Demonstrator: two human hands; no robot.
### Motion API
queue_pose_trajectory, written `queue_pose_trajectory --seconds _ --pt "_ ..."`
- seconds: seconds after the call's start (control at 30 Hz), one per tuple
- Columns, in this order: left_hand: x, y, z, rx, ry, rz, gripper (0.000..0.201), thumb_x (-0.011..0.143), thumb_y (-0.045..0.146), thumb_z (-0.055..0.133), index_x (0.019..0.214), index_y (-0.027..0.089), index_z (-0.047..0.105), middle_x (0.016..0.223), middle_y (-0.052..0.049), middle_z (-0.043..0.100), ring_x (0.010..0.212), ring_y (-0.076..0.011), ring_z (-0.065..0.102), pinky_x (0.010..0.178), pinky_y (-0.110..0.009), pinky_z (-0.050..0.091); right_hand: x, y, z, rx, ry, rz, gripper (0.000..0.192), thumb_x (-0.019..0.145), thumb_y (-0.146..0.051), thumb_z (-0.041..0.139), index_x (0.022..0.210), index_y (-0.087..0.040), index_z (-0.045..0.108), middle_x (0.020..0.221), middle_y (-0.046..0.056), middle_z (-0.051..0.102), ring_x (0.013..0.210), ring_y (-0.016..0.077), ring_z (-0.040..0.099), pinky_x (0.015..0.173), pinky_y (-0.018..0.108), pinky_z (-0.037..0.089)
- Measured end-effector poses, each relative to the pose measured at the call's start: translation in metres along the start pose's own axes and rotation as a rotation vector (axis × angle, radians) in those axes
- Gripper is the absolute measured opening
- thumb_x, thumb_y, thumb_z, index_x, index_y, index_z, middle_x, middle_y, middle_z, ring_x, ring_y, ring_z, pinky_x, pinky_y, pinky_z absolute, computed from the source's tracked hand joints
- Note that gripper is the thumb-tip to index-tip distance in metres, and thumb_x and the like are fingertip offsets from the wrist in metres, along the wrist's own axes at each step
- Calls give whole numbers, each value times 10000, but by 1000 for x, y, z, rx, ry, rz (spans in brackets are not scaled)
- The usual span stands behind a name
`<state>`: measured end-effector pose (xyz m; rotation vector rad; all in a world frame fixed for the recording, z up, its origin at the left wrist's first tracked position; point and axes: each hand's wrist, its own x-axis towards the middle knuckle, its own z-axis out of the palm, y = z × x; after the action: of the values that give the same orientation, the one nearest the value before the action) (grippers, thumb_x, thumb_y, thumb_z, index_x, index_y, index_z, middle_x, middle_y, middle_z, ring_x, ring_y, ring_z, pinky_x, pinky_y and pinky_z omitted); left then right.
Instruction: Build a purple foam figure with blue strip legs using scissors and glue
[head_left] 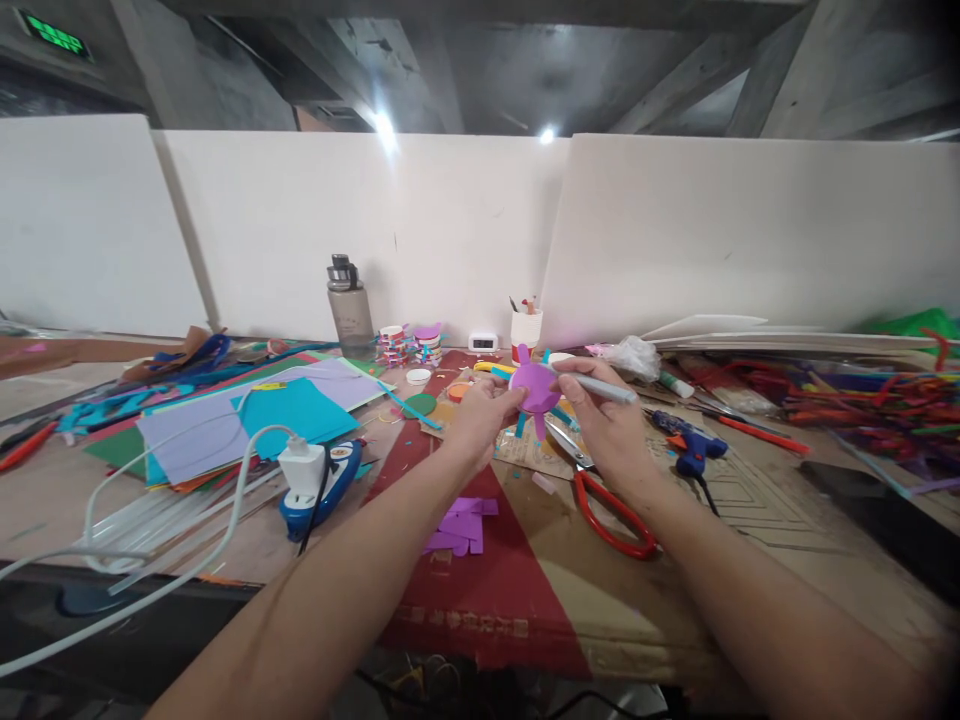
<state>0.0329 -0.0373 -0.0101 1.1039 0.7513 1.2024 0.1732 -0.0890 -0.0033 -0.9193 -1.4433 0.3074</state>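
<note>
Fingers of my left hand (480, 415) pinch the edge of the purple paper disc (535, 387), held up above the worktop (757, 520). My right hand (606, 425) is closed around a grey marker (600, 388), its tip at the disc. Red-handled scissors (604, 505) lie below; a blue glue gun (690, 448) sits just right.

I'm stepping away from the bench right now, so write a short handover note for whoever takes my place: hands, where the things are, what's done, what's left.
Left hand: holds the purple paper disc up over the table by its left edge.
Right hand: grips a grey marker, tip at the disc.
Red-handled scissors lie on the cardboard under the right hand; blue glue gun to their right; purple paper scraps nearer the table edge.
Done: coloured strips already stick out round the disc.
Left: the disc's face looks plain, no marks visible yet.
</note>
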Motion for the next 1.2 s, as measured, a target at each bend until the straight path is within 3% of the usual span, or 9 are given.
queue_pose_trajectory --seconds 0.17,0.5,0.7,1.2 --pt "-2 -3 1 40 -66 21 173 665 256 723 756 139 635 727 -1 653 626 -85 546 621 -222 407 0 0 0 -127 14 -65 159 891 -354 585 947 -219 647 910 40 683 839 187 636 782 324 502" --pt "-5 -3 4 32 -64 28 218 635 258 763 777 136 653 741 -22 672 675 -119 593 683 -252 443 0 1 0 -243 -9 -196 98 891 -315 589 901 -221 617 841 27 690 779 176 640 718 310 507" --pt "-3 -5 3 57 -61 35 235 635 248 758 762 143 591 734 -20 656 706 -138 608 720 -283 462 -1 2 0 -269 -6 -215 95 895 -311 586 914 -221 610 846 28 688 777 175 640 719 313 508" --pt "0 -10 1 58 -134 66 218 655 286 763 737 136 628 718 -17 655 671 -116 593 676 -250 456 -1 4 0 -291 -34 -247 82 902 -286 582 928 -219 622 886 42 682 819 178 647 751 322 507"
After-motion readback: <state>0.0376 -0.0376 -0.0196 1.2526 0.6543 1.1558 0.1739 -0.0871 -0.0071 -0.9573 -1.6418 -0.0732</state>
